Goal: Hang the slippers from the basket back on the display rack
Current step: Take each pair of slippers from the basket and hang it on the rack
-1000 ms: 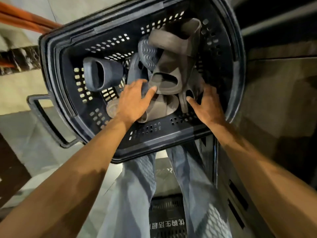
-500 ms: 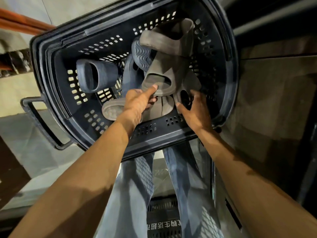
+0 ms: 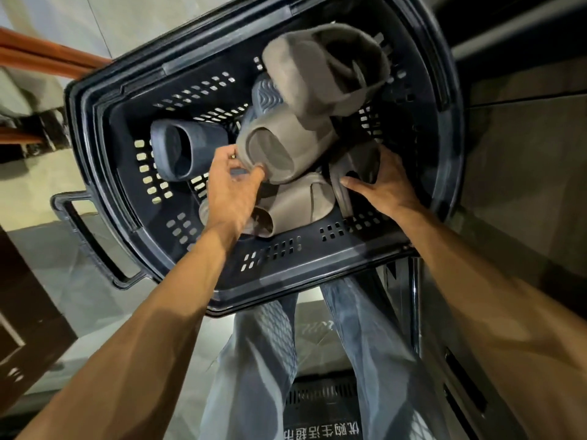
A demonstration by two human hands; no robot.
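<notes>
At the far left, orange rails (image 3: 47,49) run across the upper corner. Below them the basket's loop handle (image 3: 92,239) sticks out over the pale floor (image 3: 41,192). The dark perforated shopping basket (image 3: 95,147) fills the middle of the view, and every slipper in sight lies inside it.

Nearest its left wall, a navy slipper (image 3: 184,150) lies on its side with the foot opening towards the camera. Just right of it, the left hand (image 3: 232,188) reaches in from below and pinches the front rim of a taupe slipper (image 3: 286,150) between thumb and fingertips. That slipper is tilted, its opening also towards the camera. Behind it shows the wavy tread of another navy sole (image 3: 266,96). A second taupe slipper (image 3: 324,68), blurred, is piled over that sole near the far wall. A third taupe slipper (image 3: 295,208) lies under the left hand, by the basket's near wall.

Further right, the right hand (image 3: 387,182) rests on a dark grey slipper (image 3: 355,166) beside the right wall. Its thumb is stretched along the strap and its fingers lie over the far side; whether they close round the slipper cannot be told.

Below the basket are the person's legs in grey-blue trousers (image 3: 263,360). Between them, on the floor, sits a second basket (image 3: 320,408) with printed characters.
</notes>
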